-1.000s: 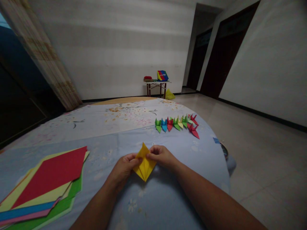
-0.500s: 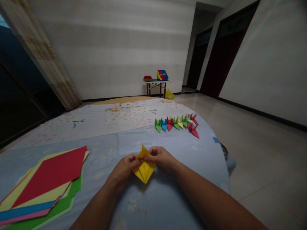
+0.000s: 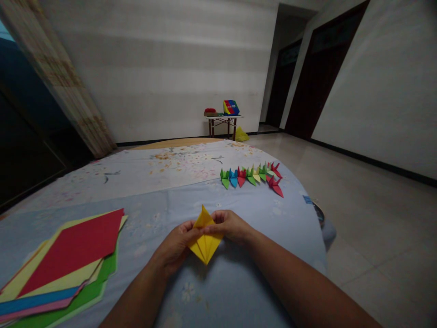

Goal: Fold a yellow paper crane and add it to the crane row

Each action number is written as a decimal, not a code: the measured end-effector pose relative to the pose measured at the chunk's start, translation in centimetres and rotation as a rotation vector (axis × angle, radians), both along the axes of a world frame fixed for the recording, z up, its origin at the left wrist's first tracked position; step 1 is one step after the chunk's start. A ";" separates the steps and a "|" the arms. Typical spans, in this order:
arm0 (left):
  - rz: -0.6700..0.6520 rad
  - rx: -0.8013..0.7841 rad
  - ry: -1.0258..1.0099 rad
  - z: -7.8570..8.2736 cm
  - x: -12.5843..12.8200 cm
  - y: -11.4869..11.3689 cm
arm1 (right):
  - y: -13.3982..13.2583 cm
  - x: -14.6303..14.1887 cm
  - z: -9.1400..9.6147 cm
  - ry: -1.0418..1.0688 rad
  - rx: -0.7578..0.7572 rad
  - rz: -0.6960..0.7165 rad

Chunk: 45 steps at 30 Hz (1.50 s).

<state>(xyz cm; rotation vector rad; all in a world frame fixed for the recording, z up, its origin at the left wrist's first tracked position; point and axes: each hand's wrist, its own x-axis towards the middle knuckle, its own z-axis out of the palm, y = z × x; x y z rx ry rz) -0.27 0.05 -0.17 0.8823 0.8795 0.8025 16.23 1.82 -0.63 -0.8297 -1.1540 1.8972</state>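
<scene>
A folded yellow origami paper (image 3: 206,248), diamond-shaped with creases running to its lower tip, is held above the tablecloth. My left hand (image 3: 178,242) pinches its left side, thumb lying across the front. From the right, my right hand (image 3: 231,225) grips the other side, its thumb pressed on the paper's middle close to the left thumb. The fingers behind the paper are partly hidden. Beyond my hands, several folded paper cranes (image 3: 241,177) in green, blue, red and pale yellow stand in a row.
At the left lies a stack of coloured paper sheets (image 3: 78,246), red on top. A flowered cloth covers the round table (image 3: 136,182). Against the far wall stands a small table (image 3: 223,117) bearing a colourful box (image 3: 231,107), with a yellow bag (image 3: 241,134) on the floor beside it.
Both thumbs have come slightly closer together across the yellow paper. Its lower tip sits a little lower. The cranes and the paper stack have stayed put.
</scene>
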 end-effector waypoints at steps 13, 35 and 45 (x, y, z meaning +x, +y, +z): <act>-0.136 -0.059 -0.070 1.4 0.2 -0.7 | -0.1 0.0 0.1 -0.023 0.045 0.086; 0.307 0.572 0.587 3.0 0.6 -0.8 | 0.3 0.3 -0.3 -0.131 0.165 0.044; 0.534 0.745 0.694 3.2 0.7 -1.5 | -0.3 0.2 -0.3 -0.271 0.241 0.063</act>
